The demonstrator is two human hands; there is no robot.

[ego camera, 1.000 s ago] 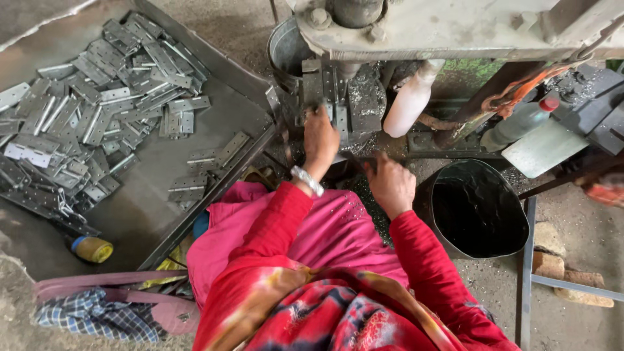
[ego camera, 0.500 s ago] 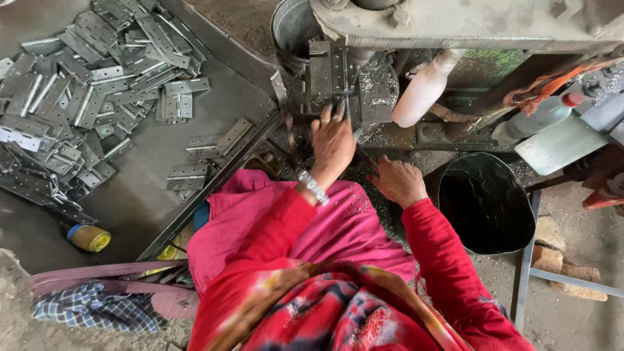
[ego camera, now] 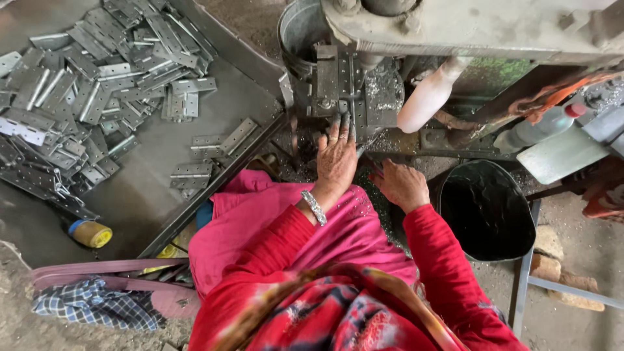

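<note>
Red sleeves and a pink cloth over the lap (ego camera: pixel 273 227) fill the near edge of the view; a silver bracelet (ego camera: pixel 314 207) sits on the left wrist. Left hand (ego camera: pixel 336 159) stretched forward, fingers straight and together, tips touching the lower edge of the metal die block (ego camera: pixel 344 84) on the press; nothing visibly clasped in it, palm side hidden, so whether a small piece lies under the fingers cannot be told. Right hand (ego camera: pixel 403 185) lower and just beside the left, loosely curled, back of the hand up, resting on the shaving-strewn ledge; fingertips tucked under, any hold not visible. Black bucket (ego camera: pixel 487 214) to the right of the right hand, close by. To the left, a grey sheet-metal tray (ego camera: pixel 143 195) slopes alongside the lap; a few loose hinges (ego camera: pixel 224 140) lie near its right edge, the big heap of hinges (ego camera: pixel 84 84) further left and up. Small blue-and-yellow capped container (ego camera: pixel 91 233) at the tray's near edge, checked cloth (ego camera: pixel 97 302) below it. Beyond the hands, a white cylindrical handle (ego camera: pixel 429 97) angles off the press body (ego camera: pixel 474 26); a clear bottle with red cap (ego camera: pixel 539 127) lies to the far right.
</note>
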